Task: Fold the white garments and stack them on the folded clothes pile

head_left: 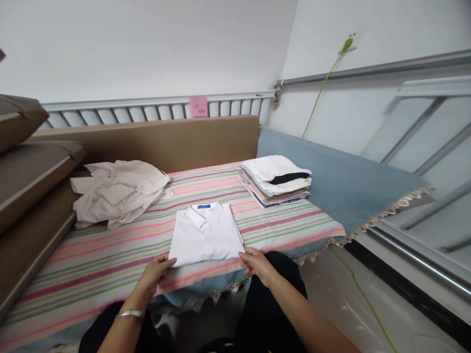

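A folded white shirt (pixel 206 235) with a blue neck label lies collar-up on the striped cloth (pixel 110 250), near its front edge. My left hand (pixel 156 272) touches the shirt's lower left corner, fingers curled at the fabric's edge. My right hand (pixel 255 262) pinches the lower right corner. A silver bracelet sits on my left wrist.
A stack of folded clothes (pixel 275 181) sits at the back right of the cloth. A crumpled cream garment (pixel 117 191) lies at the back left. Brown cushions (pixel 33 191) are piled on the left. A blue blanket (pixel 338 181) and a green cable (pixel 320 93) are at right.
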The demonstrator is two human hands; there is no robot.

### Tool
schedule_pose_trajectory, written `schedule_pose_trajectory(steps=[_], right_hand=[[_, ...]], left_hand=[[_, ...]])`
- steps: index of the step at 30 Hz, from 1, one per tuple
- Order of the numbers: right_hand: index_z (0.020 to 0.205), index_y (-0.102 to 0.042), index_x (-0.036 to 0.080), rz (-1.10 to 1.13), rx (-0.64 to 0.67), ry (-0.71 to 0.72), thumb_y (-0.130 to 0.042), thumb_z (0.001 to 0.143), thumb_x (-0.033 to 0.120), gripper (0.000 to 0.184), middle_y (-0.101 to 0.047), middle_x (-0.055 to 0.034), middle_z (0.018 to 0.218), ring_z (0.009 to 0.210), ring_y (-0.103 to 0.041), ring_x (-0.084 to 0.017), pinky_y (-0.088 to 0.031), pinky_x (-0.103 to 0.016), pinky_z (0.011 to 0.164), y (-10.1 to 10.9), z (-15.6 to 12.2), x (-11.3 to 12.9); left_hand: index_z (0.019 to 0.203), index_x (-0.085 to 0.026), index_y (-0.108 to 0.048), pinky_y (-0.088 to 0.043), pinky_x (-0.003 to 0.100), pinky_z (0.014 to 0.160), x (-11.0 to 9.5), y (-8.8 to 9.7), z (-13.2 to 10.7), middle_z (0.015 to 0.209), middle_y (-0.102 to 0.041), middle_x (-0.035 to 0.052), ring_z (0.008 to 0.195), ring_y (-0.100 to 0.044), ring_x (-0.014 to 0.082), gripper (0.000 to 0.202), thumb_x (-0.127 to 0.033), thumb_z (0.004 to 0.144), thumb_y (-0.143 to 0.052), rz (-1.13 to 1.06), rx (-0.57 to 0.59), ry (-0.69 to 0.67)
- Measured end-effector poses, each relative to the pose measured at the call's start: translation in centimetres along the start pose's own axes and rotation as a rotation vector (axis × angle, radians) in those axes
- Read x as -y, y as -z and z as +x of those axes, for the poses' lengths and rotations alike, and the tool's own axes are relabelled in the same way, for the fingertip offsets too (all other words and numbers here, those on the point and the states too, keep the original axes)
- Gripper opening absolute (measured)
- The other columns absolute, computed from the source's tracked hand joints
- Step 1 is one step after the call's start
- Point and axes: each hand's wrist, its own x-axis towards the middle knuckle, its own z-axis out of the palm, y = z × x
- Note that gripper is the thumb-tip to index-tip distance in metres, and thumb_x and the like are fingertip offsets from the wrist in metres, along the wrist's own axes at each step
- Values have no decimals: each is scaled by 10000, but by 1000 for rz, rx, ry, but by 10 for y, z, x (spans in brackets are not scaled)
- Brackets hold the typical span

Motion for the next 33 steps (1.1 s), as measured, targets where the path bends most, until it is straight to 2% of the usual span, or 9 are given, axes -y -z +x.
schedule_pose_trajectory(steps=[3, 6, 11, 15, 21, 24, 28, 31, 33], right_hand=[[641, -448, 188, -102, -132, 82, -626, 671, 382, 264, -545, 54, 512, 345, -407, -53, -320, -190, 395, -1, 4, 4], [636, -479, 191, -152, -243, 197, -639, 631, 329, 212, -502, 70, 498, 358, -417, -64, -311, -199, 388, -3, 6, 7], [567, -436, 204, -160, -311, 221, -653, 589, 363, 270, -420, 77, 453, 408, -415, -82, -348, -215, 420, -5, 3, 7], [546, -411, 210, -135, -297, 260, -663, 575, 412, 324, -386, 77, 441, 422, -388, -84, -347, -225, 439, -7, 0, 9], [571, -401, 215, -147, -273, 380, -654, 599, 447, 344, -428, 65, 450, 429, -405, -90, -351, -224, 448, -10, 2, 11], [596, -391, 223, -176, -262, 344, -603, 635, 479, 335, -399, 72, 390, 358, -363, -86, -292, -219, 387, -9, 11, 2], [734, -481, 219, -207, -248, 242, -577, 619, 497, 316, -425, 74, 368, 316, -372, -109, -258, -220, 346, -5, 28, -13], [704, -498, 216, -222, -189, 191, -583, 618, 487, 297, -438, 67, 358, 326, -406, -116, -292, -223, 364, -1, 33, -17], [637, -468, 216, -203, -165, 183, -573, 640, 474, 279, -429, 66, 349, 336, -417, -111, -310, -218, 378, 0, 34, -17]], left_hand=[[585, -169, -471, -184, 199, 444, 0, 0, 0, 395, -341, -103, 387, -273, 34, 389, -436, 507, -743, -29, -61, -25], [585, -185, -429, -184, 197, 439, -2, -4, -1, 395, -353, -105, 382, -288, 38, 420, -429, 486, -756, -95, -78, -43], [631, -188, -458, -171, 205, 418, 1, -3, -1, 425, -325, -114, 364, -233, 29, 413, -461, 506, -742, -109, 28, -13], [565, -187, -440, -186, 213, 423, 1, 0, -1, 395, -324, -97, 367, -250, 42, 417, -543, 573, -656, -91, -5, 1], [620, -185, -485, -196, 202, 437, -5, -4, -3, 385, -370, -91, 379, -294, 49, 340, -488, 600, -637, -97, -122, -75], [600, -196, -458, -148, 206, 402, 2, -7, 0, 348, -351, -93, 337, -267, 54, 380, -544, 588, -611, -76, -153, -73], [543, -225, -392, -108, 223, 368, 22, -10, 11, 283, -311, -89, 273, -225, 69, 475, -667, 514, -565, 60, -157, -31], [515, -234, -382, -150, 232, 372, 28, -12, 17, 294, -286, -90, 283, -238, 82, 476, -676, 478, -556, 153, -219, -61], [486, -227, -389, -214, 239, 406, 28, -13, 18, 347, -336, -69, 343, -309, 97, 442, -632, 484, -567, 206, -277, -114]])
